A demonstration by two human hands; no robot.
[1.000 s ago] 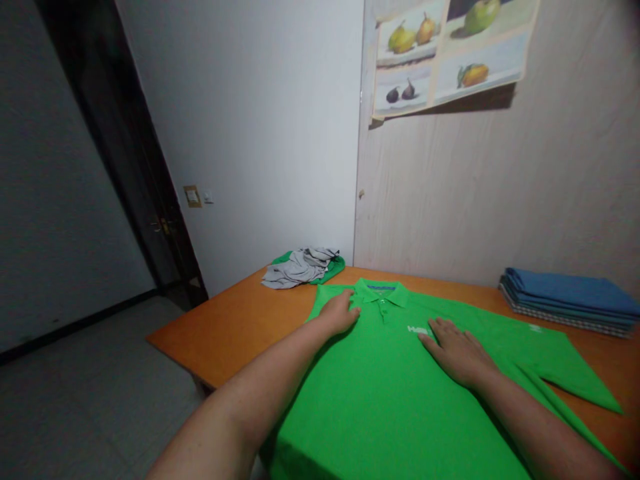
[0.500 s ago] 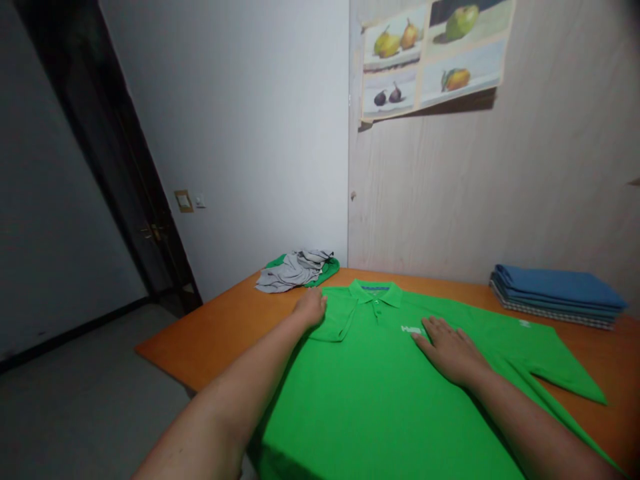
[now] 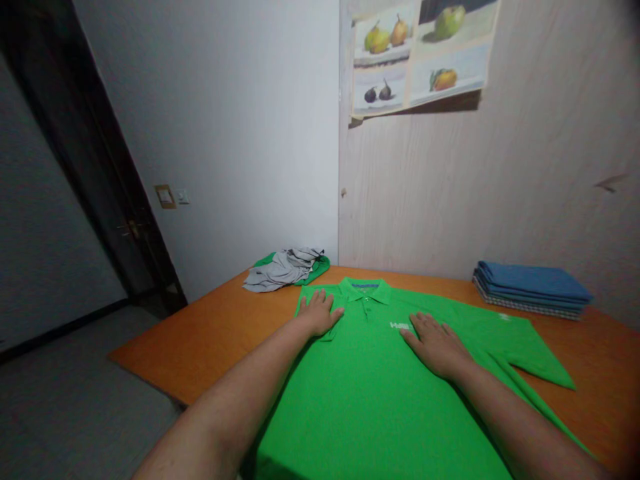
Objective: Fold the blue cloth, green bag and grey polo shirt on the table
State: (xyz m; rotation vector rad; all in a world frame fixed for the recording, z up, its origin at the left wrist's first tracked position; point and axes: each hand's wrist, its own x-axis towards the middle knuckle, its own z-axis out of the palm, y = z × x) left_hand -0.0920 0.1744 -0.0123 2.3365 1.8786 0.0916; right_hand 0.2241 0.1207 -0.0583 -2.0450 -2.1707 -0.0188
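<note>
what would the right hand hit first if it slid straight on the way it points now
The right hand lies on the green shirt, so sliding straight on it would probably meet the shirt's collar first, though its exact line is hard to judge.

White lettering (illegible), on green shirt

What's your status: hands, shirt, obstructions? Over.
Left hand open on green shirt, near its collar; right hand open beside chest lettering. Shirt front-up, one sleeve outstretched. Crumpled pile near its top edge; folded stack rear right.
</note>
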